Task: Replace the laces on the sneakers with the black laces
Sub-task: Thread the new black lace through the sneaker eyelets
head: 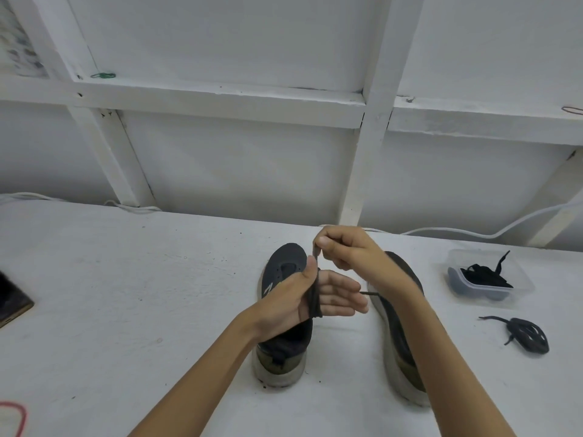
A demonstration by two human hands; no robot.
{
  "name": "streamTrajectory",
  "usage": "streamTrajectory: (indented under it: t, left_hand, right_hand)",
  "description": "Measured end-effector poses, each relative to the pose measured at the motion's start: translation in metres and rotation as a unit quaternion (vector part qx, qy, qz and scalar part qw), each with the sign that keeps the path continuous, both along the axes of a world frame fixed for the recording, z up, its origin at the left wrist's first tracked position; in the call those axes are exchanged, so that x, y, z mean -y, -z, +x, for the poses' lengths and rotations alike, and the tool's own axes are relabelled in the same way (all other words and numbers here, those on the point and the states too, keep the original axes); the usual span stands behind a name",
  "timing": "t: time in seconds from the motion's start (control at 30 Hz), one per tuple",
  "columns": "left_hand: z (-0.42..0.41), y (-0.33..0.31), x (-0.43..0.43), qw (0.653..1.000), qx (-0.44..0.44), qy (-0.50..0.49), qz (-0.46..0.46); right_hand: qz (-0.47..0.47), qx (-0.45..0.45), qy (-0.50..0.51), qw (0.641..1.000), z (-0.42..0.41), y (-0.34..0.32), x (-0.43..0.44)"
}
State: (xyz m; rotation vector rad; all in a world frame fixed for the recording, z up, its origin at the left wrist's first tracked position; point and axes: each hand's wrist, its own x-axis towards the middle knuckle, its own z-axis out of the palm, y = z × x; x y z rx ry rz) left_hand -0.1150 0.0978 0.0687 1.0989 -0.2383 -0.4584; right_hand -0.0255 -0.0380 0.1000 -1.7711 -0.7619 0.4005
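Note:
Two dark sneakers stand on the white table, toes pointing away from me. The left sneaker [285,266] shows bare eyelets; the right sneaker [399,342] is partly hidden behind my right forearm. A dark lace [315,302] is wound in several turns around my left hand [315,298], whose fingers are straight with the thumb pressing the lace. My right hand [347,250] pinches the lace's upper end just above the left thumb. A loose end of the lace sticks out to the right past my left fingers.
A clear plastic box [523,279] holding black laces sits at the right. A coiled dark lace [527,334] lies in front of it. A dark object [12,302] is at the left edge, a red loop [17,411] at lower left. White cables run along the back wall.

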Motion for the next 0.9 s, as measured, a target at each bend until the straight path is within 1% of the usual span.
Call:
streamTrajectory:
  t: [0.1,0.17,0.2,0.27,0.33,0.4,0.43,0.5,0.6,0.67,0.7,0.8,0.9]
  left_hand:
    - [0.000,0.002,-0.004,0.999,0.034,-0.013,0.024]
    - [0.002,0.001,-0.007,0.998,0.040,-0.026,0.029]
    - [0.002,0.000,-0.010,0.998,0.040,-0.036,0.034]
    - [0.003,-0.003,-0.015,0.997,0.050,-0.045,0.049]
    - [0.004,-0.007,-0.017,0.994,0.076,-0.043,0.070]
    - [0.009,-0.008,-0.018,0.986,0.122,-0.059,0.096]
    - [0.011,-0.009,-0.019,0.982,0.140,-0.071,0.108]
    - [0.014,-0.009,-0.019,0.977,0.149,-0.080,0.133]
    - [0.011,-0.003,-0.015,0.977,0.114,-0.050,0.176]
    - [0.008,0.003,-0.011,0.971,0.102,-0.033,0.216]
    - [0.007,0.005,-0.009,0.973,0.094,-0.023,0.210]
    - [0.003,0.003,-0.004,0.986,0.095,0.023,0.137]
    - [0.001,-0.003,-0.002,0.984,0.112,0.051,0.128]
  right_hand:
    - [-0.014,-0.025,0.002,1.000,-0.007,0.028,-0.003]
    - [-0.031,-0.066,-0.005,0.997,-0.014,0.045,-0.005]
    - [-0.067,-0.048,0.016,0.996,-0.019,0.051,-0.005]
    - [-0.128,-0.064,0.029,0.989,-0.033,0.055,-0.001]
    - [-0.133,-0.046,-0.012,0.990,-0.046,0.054,0.006]
    - [-0.160,-0.005,-0.095,0.983,-0.060,0.048,0.013]
    - [-0.183,0.015,-0.118,0.976,-0.066,0.045,0.018]
    - [-0.208,0.054,-0.135,0.967,-0.069,0.033,0.022]
    - [-0.197,0.084,-0.136,0.967,-0.064,0.000,0.028]
    - [-0.163,0.086,-0.118,0.976,-0.054,-0.018,0.032]
    - [-0.149,0.087,-0.106,0.979,-0.048,-0.023,0.033]
    - [-0.124,0.116,-0.080,0.982,-0.027,-0.030,0.031]
    - [-0.067,0.081,-0.064,0.992,-0.008,-0.024,0.025]
